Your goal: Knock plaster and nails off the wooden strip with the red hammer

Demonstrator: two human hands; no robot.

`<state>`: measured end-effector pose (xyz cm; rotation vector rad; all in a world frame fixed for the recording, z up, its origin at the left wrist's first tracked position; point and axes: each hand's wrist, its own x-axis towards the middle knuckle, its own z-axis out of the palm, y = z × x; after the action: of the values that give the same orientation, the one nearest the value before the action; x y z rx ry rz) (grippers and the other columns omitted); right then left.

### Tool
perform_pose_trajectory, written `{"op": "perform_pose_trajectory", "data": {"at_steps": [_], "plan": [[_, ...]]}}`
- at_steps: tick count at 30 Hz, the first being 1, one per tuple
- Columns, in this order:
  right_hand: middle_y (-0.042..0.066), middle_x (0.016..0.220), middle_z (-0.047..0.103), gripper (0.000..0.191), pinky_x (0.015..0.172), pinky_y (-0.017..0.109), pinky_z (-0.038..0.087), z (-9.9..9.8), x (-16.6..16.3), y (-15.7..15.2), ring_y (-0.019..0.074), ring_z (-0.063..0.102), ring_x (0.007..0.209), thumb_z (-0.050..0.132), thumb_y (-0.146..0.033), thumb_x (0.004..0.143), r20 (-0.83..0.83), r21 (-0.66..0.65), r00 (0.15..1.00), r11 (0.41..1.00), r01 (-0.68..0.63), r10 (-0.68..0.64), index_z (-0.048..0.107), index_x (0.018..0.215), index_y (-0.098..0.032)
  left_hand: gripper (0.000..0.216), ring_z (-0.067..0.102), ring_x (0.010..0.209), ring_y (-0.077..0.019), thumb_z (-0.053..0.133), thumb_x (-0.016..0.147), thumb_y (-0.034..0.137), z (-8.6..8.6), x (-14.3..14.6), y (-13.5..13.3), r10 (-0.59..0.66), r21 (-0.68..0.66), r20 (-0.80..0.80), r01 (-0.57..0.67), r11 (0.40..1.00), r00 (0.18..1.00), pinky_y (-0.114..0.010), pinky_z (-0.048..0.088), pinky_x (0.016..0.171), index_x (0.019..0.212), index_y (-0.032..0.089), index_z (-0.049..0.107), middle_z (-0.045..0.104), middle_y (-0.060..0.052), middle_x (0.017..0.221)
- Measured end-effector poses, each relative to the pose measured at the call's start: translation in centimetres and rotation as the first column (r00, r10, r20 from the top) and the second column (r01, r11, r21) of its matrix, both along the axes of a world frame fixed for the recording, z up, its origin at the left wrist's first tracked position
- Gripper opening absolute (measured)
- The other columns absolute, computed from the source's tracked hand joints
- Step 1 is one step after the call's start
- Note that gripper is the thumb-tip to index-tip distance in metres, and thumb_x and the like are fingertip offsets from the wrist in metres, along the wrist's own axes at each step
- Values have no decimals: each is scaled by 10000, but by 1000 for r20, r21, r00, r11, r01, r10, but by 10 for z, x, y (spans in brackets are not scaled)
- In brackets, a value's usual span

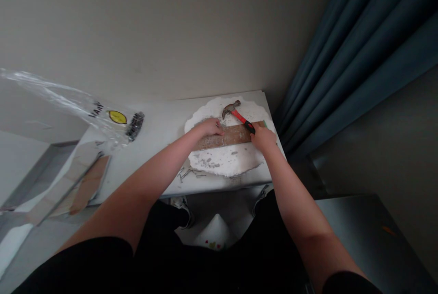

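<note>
My right hand is closed around the end of the black and red grip of a claw hammer. The hammer's metal head points up and left, lying over a white, uneven-edged pad. Across this pad runs a brown wooden board with a worn, marked face. My left hand rests on the board's left part, its fingers pinched together close to the surface. Whatever may be between those fingertips is too small to make out. Several loose nails lie by the pad's lower left edge.
The pad sits on a white table against a grey wall. A clear plastic bag with a yellow label is at the left, near some wooden pieces. Blue curtains hang at the right, above a dark box-like surface.
</note>
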<state>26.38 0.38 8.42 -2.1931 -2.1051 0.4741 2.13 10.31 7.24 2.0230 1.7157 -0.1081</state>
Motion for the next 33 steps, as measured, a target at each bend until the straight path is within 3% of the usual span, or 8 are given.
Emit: {"op": "perform_pose_trajectory", "data": {"at_steps": [4,8,13,19,28,33], "plan": [[183,1269,731,518,950,415,538,0,-1,-5,318,711,1161,536,-298,1049,4,7,1000,1000,25,-25,505,1561,-226,368,692,928,-249,821,622,469,3,-3,2,3,-37,49,-1,999,999,-303,496,742,882,219,748,778,-26,952],[214,1423,606,484,944,392,544,-5,0,-7,314,698,1173,587,-340,1031,9,45,998,997,55,-56,571,1498,-212,363,661,828,-239,761,695,552,5,-8,3,63,-50,119,-57,997,991,-327,477,689,830,215,747,747,-40,826],[222,1417,584,471,950,395,545,-7,0,-7,323,667,1215,589,-344,1031,16,46,998,997,60,-61,589,1481,-205,390,654,784,-248,755,700,604,9,-4,9,112,-114,76,-103,988,991,-346,457,662,753,218,733,705,-46,738],[217,1402,591,463,959,393,542,-5,0,-5,319,668,1212,579,-343,1037,0,17,998,998,62,-62,589,1481,-213,403,696,867,-286,747,707,567,5,1,13,60,-50,5,-60,997,998,-345,479,710,881,204,770,762,-74,821],[206,1379,603,436,953,403,535,-1,-1,-4,322,668,1189,595,-330,1018,-18,-10,996,996,83,-83,628,1434,-205,540,703,1019,-318,736,734,642,5,3,10,0,81,-130,11,997,991,-323,487,773,1059,210,755,792,-97,1022],[228,1357,578,426,979,423,517,3,-6,-10,350,584,1245,609,-389,1010,-9,113,991,984,135,-134,661,1362,-155,566,696,1113,-315,619,847,696,13,-15,-14,11,161,-102,5,987,995,-329,499,835,1138,223,729,776,-112,1201]]}}
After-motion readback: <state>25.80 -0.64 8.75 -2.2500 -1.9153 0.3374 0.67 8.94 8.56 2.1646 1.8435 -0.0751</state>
